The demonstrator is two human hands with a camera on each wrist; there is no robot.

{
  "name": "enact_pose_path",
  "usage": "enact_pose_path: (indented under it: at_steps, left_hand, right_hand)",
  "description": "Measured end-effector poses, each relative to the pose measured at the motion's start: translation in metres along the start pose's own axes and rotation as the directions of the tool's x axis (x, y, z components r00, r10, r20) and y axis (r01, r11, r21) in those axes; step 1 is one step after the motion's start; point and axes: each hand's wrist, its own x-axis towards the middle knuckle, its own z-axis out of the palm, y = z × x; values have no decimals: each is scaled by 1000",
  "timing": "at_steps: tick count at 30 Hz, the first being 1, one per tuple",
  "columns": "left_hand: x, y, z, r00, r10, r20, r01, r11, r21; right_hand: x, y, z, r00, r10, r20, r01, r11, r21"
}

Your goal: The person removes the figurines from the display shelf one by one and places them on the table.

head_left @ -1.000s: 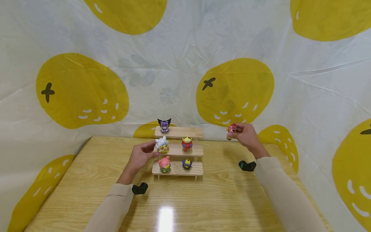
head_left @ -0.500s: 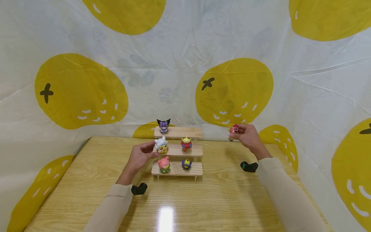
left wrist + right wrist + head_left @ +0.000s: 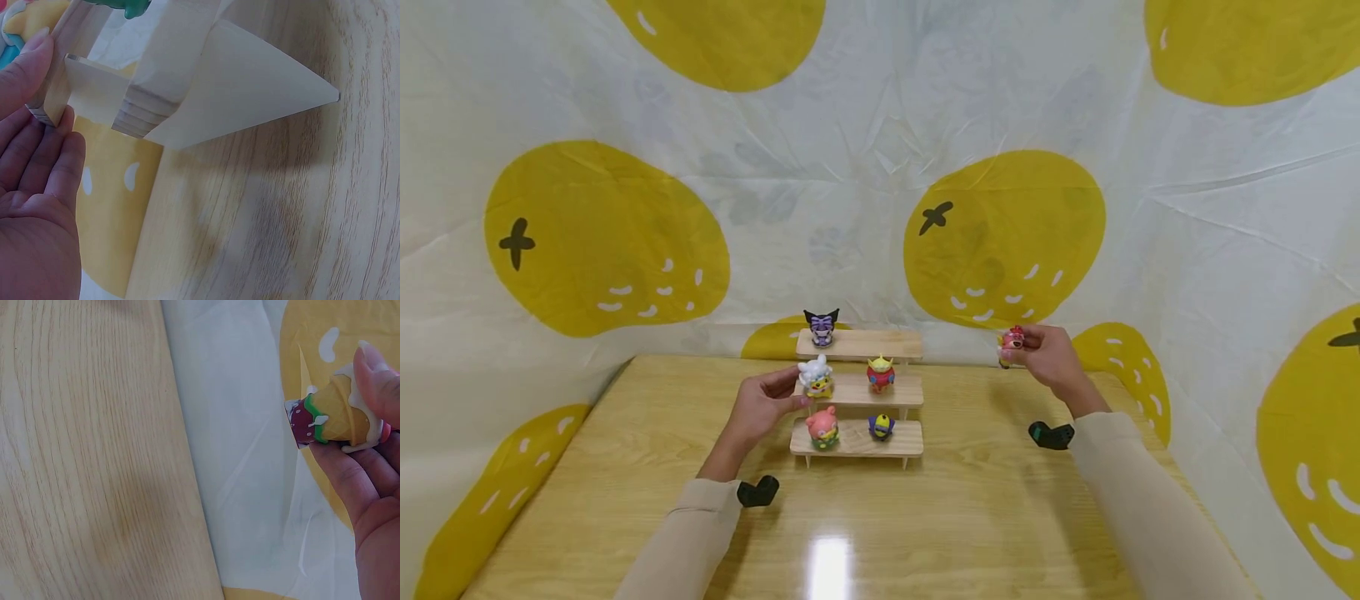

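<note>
My left hand (image 3: 763,408) grips the left end of the middle board of a three-tier wooden display shelf (image 3: 857,390); in the left wrist view, its thumb lies above the board (image 3: 55,87) and its fingers below. Close to that thumb stands a white-topped yellow figurine (image 3: 816,378). Out to the right, my right hand (image 3: 1051,358) pinches a pink figurine (image 3: 1012,340) above the table's back edge. The right wrist view shows its cone-shaped lower part (image 3: 340,412) between thumb and fingers; most of its upper part is hidden there.
On the top board stands a black-and-purple figurine (image 3: 822,328). A red figurine with a yellow-green head (image 3: 881,375) shares the middle board. The lowest board bears a pink figurine (image 3: 823,428) and a yellow-and-blue one (image 3: 882,427). A fruit-patterned cloth (image 3: 842,208) hangs behind the wooden table (image 3: 955,517).
My right hand has drifted a little to the right with the pink figurine, whose face has turned slightly. My left hand keeps its grip on the shelf. The view has shifted slightly.
</note>
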Motion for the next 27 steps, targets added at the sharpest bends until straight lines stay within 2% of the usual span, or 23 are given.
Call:
enact_pose_path:
  at_steps: [27]
  left_hand:
    - [0,-3,-1,1000,3,4,-3,1000,12]
  right_hand:
    - [-3,14,-3,1000,23,-9,-24,999,-32]
